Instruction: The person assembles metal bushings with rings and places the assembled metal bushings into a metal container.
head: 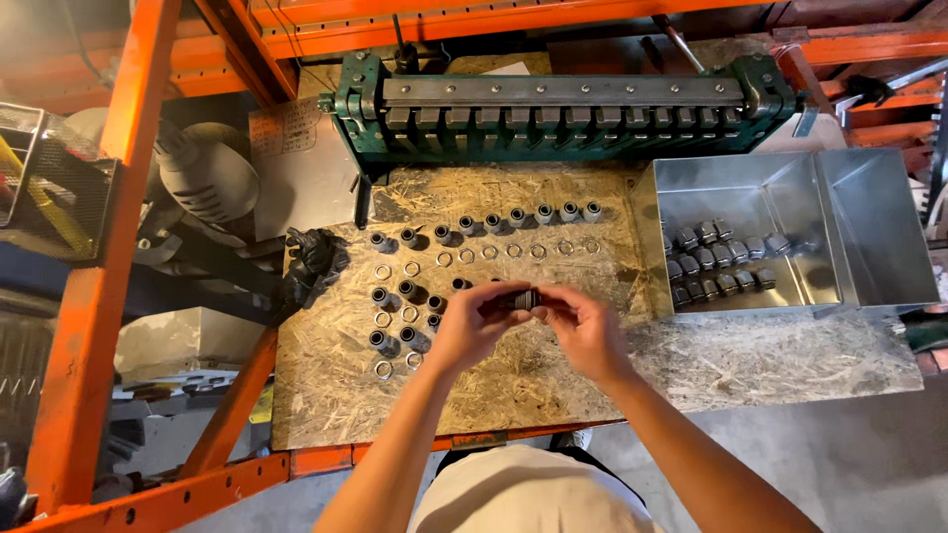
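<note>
While both hands meet at mid-frame, the left hand [472, 324] and right hand [583, 321] pinch one dark fitting [523, 297] between their fingertips. Fittings [484, 223] and rings [490, 252] line the board [494, 395]; the tray [750, 188] sits right.

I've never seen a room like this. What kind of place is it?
Probably a workshop. A green metal bending machine sits at the back of a rough chipboard bench, orange steel racking stands around, and rows of small metal fittings are laid out.
</note>
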